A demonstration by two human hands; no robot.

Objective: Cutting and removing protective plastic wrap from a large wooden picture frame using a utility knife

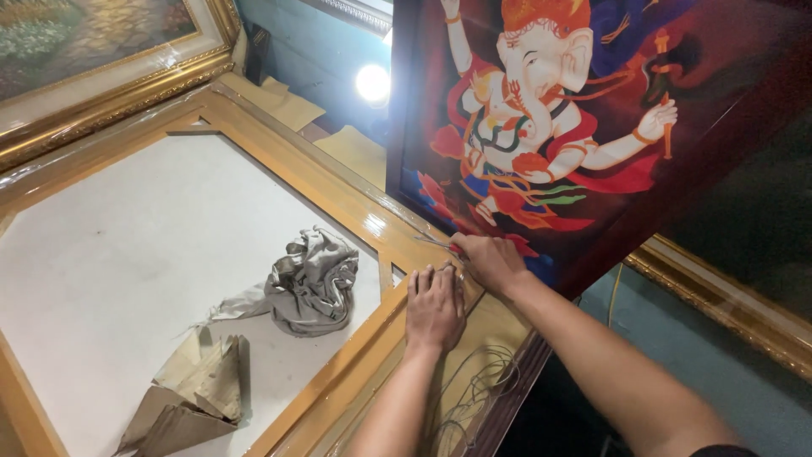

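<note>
- A person's left hand (435, 306) lies flat, fingers released and spread, pressing on the corner of a glossy yellow-wood picture frame (338, 190) that lies across the desk.
- The right hand (491, 261) is clenched around a small red-handled tool (440, 244), apparently pliers or scissors, its metal tip pointing left over the frame's corner, just beside the left hand's fingertips.
- A judgement on risk: the tip works very close to the pressing fingers, so a slip could nick them or scratch the frame's lacquered surface.
- A further risk: the tall framed painting of an elephant-headed deity (550, 127) leans upright just behind the right hand; a nudge from that forearm might tip it.
- Loose thin wire or cord (474, 385) coils under the left wrist and could snag an arm.
- Inside the frame's white backing lie a crumpled grey cloth (311, 283) and folded brown paper (199, 393), well apart from the hands.
- An ornate gold frame (110, 85) fills the upper left corner, and another gilded frame edge (719, 305) runs along the right, crowding the working space.
</note>
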